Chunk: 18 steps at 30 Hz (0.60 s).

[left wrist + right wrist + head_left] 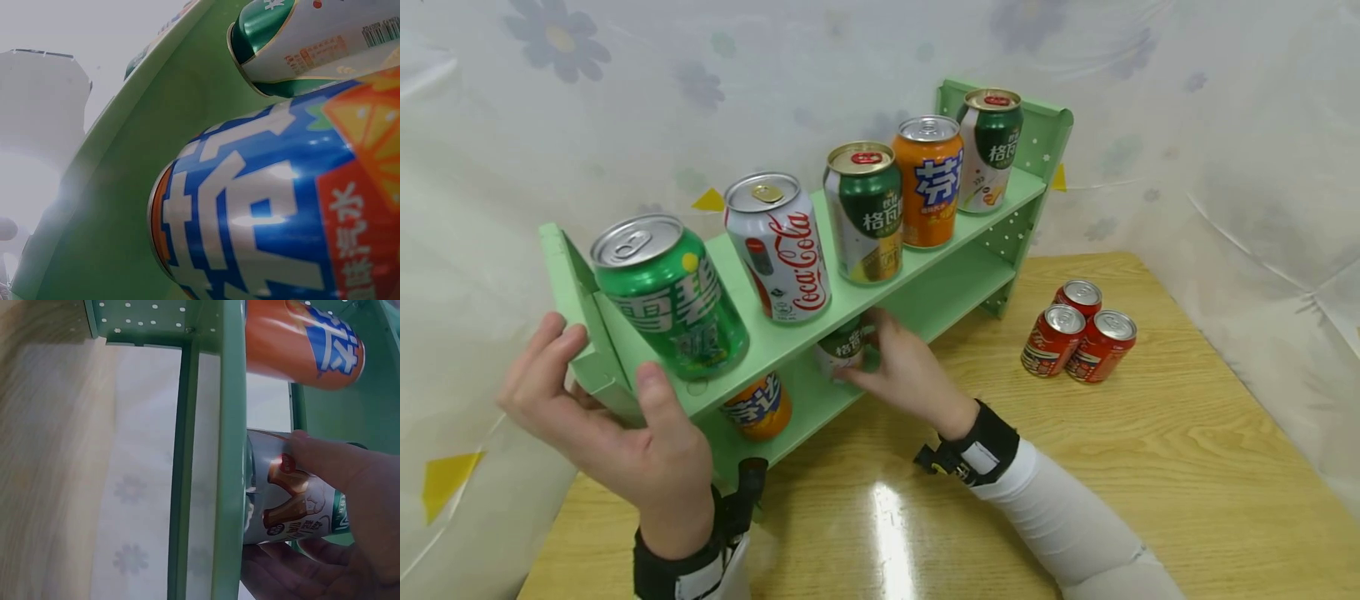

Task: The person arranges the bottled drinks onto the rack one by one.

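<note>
My right hand (906,367) grips a white-and-green drink can (842,350) on the lower tier of the green two-tier shelf (940,292). Thumb and fingers lie on opposite sides of this can (294,494) in the right wrist view. My left hand (617,425) holds the shelf's left end, fingers outside the side panel and thumb at the front. An orange soda can (767,407) stands left of the gripped can; its blue-and-white lettering fills much of the left wrist view. Above the left thumb stands a green soda can (677,300) on the upper tier.
Along the upper tier also stand a white Coca-Cola can (782,250), two green-and-white cans (865,217) and an orange can (927,183). Three red cans (1078,333) are grouped on the wooden table (1187,467) to the right. A pale flowered sheet hangs behind.
</note>
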Tool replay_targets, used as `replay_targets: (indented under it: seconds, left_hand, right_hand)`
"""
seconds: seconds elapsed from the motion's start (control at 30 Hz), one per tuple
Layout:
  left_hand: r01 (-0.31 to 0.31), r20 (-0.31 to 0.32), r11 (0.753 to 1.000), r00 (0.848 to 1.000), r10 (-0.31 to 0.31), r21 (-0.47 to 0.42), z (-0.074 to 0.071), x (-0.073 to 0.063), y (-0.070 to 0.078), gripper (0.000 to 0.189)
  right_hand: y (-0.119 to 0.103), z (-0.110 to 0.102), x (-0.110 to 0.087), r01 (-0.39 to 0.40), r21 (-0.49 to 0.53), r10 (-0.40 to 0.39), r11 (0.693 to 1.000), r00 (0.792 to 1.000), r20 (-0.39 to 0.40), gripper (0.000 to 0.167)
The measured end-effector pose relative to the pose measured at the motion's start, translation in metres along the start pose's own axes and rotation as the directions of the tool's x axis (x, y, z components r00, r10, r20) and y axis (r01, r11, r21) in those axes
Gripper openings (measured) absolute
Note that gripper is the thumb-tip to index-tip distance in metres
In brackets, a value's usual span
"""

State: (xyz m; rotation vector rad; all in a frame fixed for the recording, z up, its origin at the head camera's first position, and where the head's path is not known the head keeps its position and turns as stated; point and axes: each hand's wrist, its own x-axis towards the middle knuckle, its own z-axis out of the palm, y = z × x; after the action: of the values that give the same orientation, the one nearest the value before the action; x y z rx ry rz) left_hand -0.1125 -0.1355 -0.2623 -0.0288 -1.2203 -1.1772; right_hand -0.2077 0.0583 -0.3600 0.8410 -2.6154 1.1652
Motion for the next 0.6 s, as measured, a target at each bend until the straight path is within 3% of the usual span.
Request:
replay_targets:
  seconds: [0.6]
  left_hand:
    - [0.005, 0.003, 1.0, 1.0, -0.005, -0.004, -0.0005, -0.0005, 0.0003, 0.039]
  right_hand:
    - [-0.0047, 0.0047, -0.0046, -0.023, -0.003, 0.023, 1.0, 0.999, -0.023, 0.087]
